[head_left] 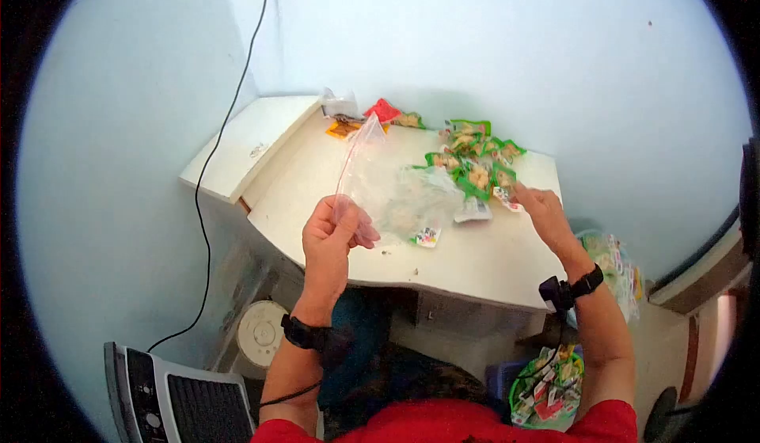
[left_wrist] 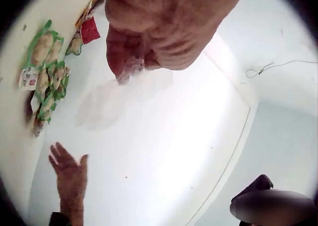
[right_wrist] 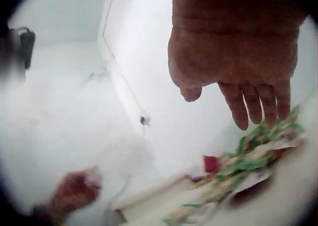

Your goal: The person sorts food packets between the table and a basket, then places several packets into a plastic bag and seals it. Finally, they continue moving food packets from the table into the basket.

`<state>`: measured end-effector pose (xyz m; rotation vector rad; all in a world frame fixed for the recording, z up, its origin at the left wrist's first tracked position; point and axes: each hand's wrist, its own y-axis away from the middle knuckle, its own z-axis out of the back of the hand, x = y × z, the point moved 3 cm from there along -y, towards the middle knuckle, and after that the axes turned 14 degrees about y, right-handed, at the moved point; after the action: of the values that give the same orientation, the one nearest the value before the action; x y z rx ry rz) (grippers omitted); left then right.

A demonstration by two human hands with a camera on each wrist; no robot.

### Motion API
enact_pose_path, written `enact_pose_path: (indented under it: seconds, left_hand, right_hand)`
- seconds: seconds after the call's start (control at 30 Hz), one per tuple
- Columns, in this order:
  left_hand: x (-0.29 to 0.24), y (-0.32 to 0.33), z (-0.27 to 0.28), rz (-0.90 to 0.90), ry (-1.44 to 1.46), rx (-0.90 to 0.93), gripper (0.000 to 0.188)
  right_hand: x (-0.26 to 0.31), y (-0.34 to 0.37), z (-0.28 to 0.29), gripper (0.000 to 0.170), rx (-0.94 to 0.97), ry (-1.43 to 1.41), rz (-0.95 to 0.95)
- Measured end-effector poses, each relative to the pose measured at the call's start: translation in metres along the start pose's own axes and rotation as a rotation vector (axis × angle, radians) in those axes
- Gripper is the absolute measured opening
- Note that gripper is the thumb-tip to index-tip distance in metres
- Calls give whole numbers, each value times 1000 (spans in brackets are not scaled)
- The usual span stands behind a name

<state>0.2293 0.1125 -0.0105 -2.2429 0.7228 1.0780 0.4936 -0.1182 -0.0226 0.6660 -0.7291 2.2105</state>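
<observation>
A clear plastic bag (head_left: 388, 190) hangs from my left hand (head_left: 328, 241), whose fingers pinch its edge above the white table (head_left: 301, 182). Some green-edged packets (head_left: 477, 178) show at and behind the bag, with a small white packet (head_left: 426, 237) at its lower end; whether that one is inside I cannot tell. My right hand (head_left: 546, 217) is at the right edge of the packet pile, beside a white-and-red packet (head_left: 507, 198). In the right wrist view the right hand (right_wrist: 233, 57) has its fingers extended, with packets (right_wrist: 248, 161) beyond them.
Red (head_left: 382, 110) and orange (head_left: 344, 129) packets lie at the table's back. A raised white shelf (head_left: 261, 138) stands at the left. Below right are a basket of packets (head_left: 546, 387) and a filled clear bag (head_left: 613, 265). A black cable (head_left: 207, 166) runs down the wall.
</observation>
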Motion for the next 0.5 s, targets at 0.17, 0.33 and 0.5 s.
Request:
enact_pose_path:
  seconds: [0.17,0.33,0.5]
  left_hand:
    - [14,32,-9,20,-9,94,10]
    - [17,47,7,31,-60,28,11]
    - [23,59,33,73,-130,-73,14]
  right_hand:
    - [77,33,-40,47,426,-394,-133]
    - [78,32,-54,24,283,-802,-213]
    - [70,34,-46,16,41,-797,-157]
